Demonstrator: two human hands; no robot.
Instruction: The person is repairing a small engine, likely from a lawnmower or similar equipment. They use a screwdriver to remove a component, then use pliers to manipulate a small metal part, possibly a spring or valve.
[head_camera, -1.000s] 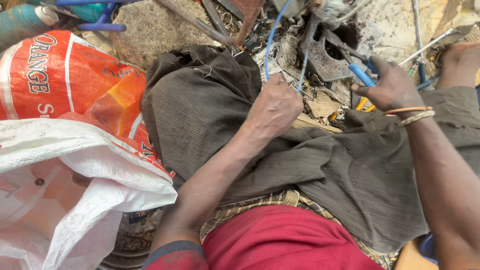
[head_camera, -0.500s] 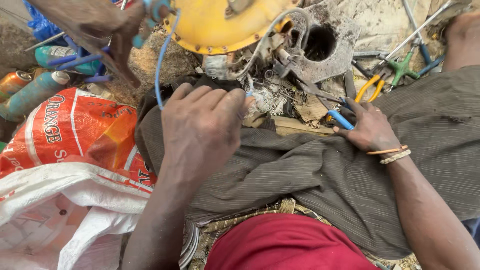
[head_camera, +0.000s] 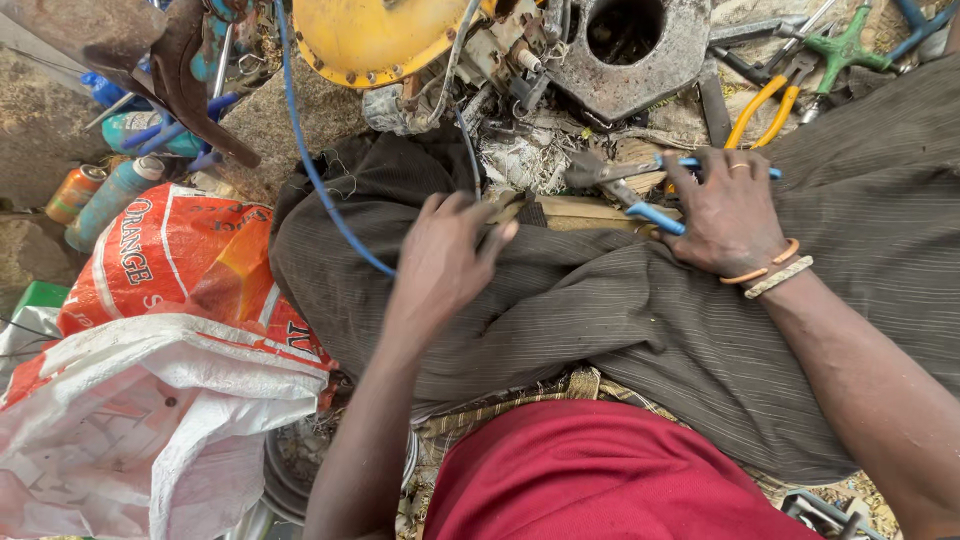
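Left hand resting loose on dark striped cloth mid-frame; right hand clamped on blue-handled metal pliers; battered yellow machine housing at top, open, wires exposed

Red shirt, dark striped trousers, ring and bracelets, bare forearms.

Dirt ground under scattered pliers, cans.
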